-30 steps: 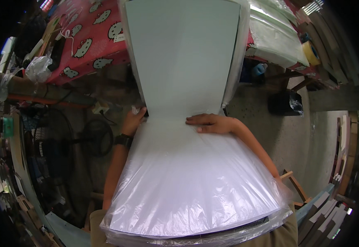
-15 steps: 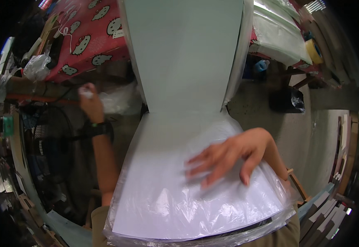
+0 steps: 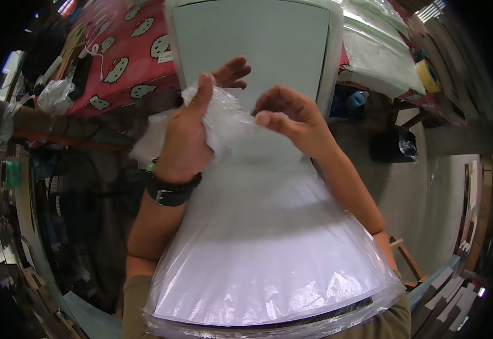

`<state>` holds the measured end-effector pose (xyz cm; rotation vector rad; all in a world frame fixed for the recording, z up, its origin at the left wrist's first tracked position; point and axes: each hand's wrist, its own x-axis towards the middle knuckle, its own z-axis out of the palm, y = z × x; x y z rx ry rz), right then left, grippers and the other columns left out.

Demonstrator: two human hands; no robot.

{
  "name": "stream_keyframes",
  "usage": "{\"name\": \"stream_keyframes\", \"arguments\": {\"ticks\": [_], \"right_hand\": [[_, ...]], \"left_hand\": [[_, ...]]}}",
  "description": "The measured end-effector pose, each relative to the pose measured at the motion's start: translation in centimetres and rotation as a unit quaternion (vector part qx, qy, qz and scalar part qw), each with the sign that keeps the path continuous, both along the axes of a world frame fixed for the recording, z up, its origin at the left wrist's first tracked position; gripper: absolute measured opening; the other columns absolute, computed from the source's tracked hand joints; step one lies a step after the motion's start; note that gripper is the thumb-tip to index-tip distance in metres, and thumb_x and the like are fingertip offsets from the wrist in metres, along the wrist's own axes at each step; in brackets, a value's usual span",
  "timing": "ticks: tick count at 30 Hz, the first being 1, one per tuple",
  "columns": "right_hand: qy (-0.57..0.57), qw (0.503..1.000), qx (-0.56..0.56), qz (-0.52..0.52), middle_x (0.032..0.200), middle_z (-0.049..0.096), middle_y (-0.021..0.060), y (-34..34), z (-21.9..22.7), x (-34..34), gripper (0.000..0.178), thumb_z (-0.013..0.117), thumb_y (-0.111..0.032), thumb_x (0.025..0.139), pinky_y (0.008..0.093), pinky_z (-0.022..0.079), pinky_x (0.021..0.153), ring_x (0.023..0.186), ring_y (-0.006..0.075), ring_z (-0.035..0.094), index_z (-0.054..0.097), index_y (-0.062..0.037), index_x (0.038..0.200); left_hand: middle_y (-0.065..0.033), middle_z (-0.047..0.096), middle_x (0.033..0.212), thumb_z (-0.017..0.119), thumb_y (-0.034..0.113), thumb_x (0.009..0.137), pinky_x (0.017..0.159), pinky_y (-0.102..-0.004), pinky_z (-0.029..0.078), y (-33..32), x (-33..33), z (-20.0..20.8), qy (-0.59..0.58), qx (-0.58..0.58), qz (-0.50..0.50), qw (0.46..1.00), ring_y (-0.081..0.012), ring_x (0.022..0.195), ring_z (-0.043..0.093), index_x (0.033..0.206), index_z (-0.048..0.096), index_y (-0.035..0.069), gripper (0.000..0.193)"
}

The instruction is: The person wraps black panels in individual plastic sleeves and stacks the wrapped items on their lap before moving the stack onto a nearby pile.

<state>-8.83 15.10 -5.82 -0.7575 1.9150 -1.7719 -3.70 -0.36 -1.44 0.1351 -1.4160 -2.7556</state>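
Note:
My left hand (image 3: pixel 187 138) has a crumpled piece of clear plastic film (image 3: pixel 222 116) bunched against its palm, with the thumb up and the fingers stretched behind the film. Close to its right, my right hand (image 3: pixel 294 118) is curled, thumb and fingertips at the film's stretched edge; the exact grip is partly hidden. Both hands are above a large pale panel (image 3: pixel 246 51) that extends away from me. Nearer, across my lap, lies a white flat sheet (image 3: pixel 263 271) sheathed in clear plastic, its loose wrap gathered along the near edge.
A table with a red cartoon-print cover (image 3: pixel 136 62) stands at the far left. Plastic-covered white material (image 3: pixel 382 56) lies at the far right, beside a yellow tape roll (image 3: pixel 427 76). A black bin (image 3: pixel 393 145) stands on the floor; a dark fan (image 3: pixel 77 192) is at left.
My left hand has come in from the far left, bringing the crumpled film over the panel. My right hand has lifted off the plastic-covered sheet and moved forward to meet it.

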Motion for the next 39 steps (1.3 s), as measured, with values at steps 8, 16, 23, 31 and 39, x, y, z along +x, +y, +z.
{"name": "stream_keyframes", "arguments": {"ticks": [8, 16, 23, 31, 39], "right_hand": [[-0.083, 0.981, -0.092, -0.147, 0.071, 0.056, 0.0008, 0.2, 0.4, 1.6, 0.015, 0.06, -0.012, 0.078, 0.02, 0.042, 0.061, 0.065, 0.0055, 0.049, 0.057, 0.0014, 0.083], [-0.031, 0.985, -0.081, -0.152, 0.059, 0.049, -0.002, 0.3, -0.2, 1.9, 0.019, 0.057, -0.016, 0.081, 0.0185, 0.036, 0.052, 0.057, 0.0039, 0.042, 0.055, 0.0001, 0.072], [0.031, 0.984, -0.003, -0.176, 0.052, 0.04, -0.003, -0.1, 0.1, 2.9, 0.018, 0.055, -0.014, 0.082, 0.0203, 0.03, 0.044, 0.051, 0.0047, 0.033, 0.052, 0.0009, 0.072], [0.069, 0.963, 0.011, -0.261, 0.057, 0.046, -0.0009, 0.0, 0.2, 2.2, 0.01, 0.055, -0.009, 0.081, 0.0202, 0.034, 0.049, 0.053, 0.0047, 0.038, 0.053, 0.0003, 0.078], [-0.084, 0.964, -0.246, 0.061, 0.083, 0.054, 0.0084, 2.2, 0.7, 0.5, 0.018, 0.049, -0.017, 0.085, 0.0296, 0.042, 0.074, 0.085, 0.0203, 0.052, 0.051, -0.0013, 0.093]], "left_hand": [[-0.0052, 0.058, 0.094, 0.061, 0.013, 0.078, 0.077, -0.0243, 0.041, 0.0, 0.8, -3.5, -0.05, -0.07, -0.093, 0.992, -0.0109, 0.086, 0.053, 0.1, 0.054, -0.001, 0.027], [-0.0026, 0.058, 0.084, 0.062, 0.016, 0.077, 0.067, -0.0236, 0.042, 0.6, 0.8, -2.9, -0.054, -0.095, -0.061, 0.992, -0.0088, 0.077, 0.054, 0.091, 0.057, 0.002, 0.02], [-0.0013, 0.057, 0.086, 0.06, 0.017, 0.079, 0.068, -0.0242, 0.042, 0.6, 1.0, -3.8, -0.083, -0.04, -0.062, 0.994, -0.0099, 0.079, 0.052, 0.093, 0.055, 0.005, 0.019], [-0.0055, 0.056, 0.078, 0.052, 0.025, 0.083, 0.07, -0.0295, 0.043, 0.2, 1.9, -4.4, -0.015, 0.17, -0.122, 0.978, -0.0151, 0.076, 0.054, 0.089, 0.053, 0.002, 0.024], [-0.0026, 0.049, 0.061, 0.052, 0.022, 0.083, 0.068, -0.0297, 0.043, -3.1, 1.3, -3.4, 0.011, -0.016, -0.043, 0.999, -0.0144, 0.06, 0.051, 0.098, 0.048, 0.001, 0.027]]}}
